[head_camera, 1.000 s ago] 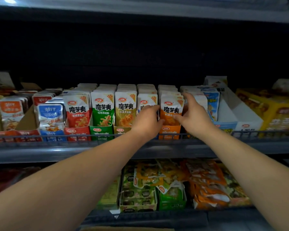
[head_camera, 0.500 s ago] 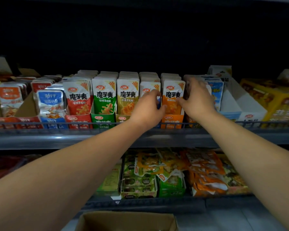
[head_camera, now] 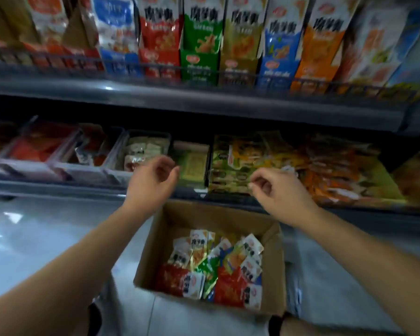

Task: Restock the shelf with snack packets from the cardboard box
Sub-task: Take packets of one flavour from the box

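A person's left hand (head_camera: 153, 178) hovers in front of the lower shelf (head_camera: 58, 187), its fingers loosely curled and holding nothing. Below it, an open cardboard box (head_camera: 147, 251) on the floor (head_camera: 34, 238) holds a jumble of snack packets (head_camera: 214, 265). The right hand (head_camera: 277, 190), likewise loosely curled and empty, hangs above the box's far right corner, with upright packets (head_camera: 199, 27) lining the upper shelf (head_camera: 204, 99).
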